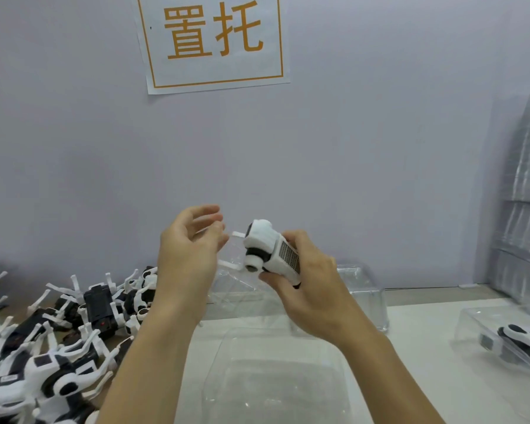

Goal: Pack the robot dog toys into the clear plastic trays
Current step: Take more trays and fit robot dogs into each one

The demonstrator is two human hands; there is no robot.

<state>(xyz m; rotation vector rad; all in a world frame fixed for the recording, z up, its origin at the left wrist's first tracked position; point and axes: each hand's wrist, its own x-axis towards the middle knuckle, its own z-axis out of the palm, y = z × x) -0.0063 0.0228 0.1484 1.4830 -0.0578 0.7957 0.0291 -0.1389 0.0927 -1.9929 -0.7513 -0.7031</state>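
A small white-and-black plastic robot dog toy (268,252) is held in the air above the bench (416,319), gripped round its body by the curled fingers of the right hand (306,289). Its thin white legs stick out toward the left hand (190,249), whose loosely bent fingers hold nothing and sit just beside those legs. Directly below lies an empty clear plastic tray (276,374); another clear tray (499,341) at the right edge already holds a toy.

The likely trouble is the slender legs: lowered unfolded or skewed, they could catch the tray's rim, and the light tray could slide.

To the left a heap of unpacked black-and-white robot dogs (58,338) crowds the bench, and a stack of clear trays (527,191) leans at the right, leaving free space mainly in the middle.
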